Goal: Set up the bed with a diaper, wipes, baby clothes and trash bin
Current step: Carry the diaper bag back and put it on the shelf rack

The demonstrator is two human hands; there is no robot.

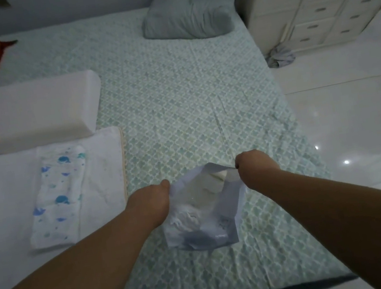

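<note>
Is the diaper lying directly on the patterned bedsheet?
No, the diaper lies on a white cloth spread over the sheet.

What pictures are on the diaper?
Little blue and teal shapes on the white diaper, too blurry to name, seen in the head view.

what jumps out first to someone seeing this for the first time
Two bare forearms reach in from below, the left hand and right hand pulling apart the top of a pale plastic bag on the patterned bed sheet. To the left, a printed diaper lies on a white cloth.
</note>
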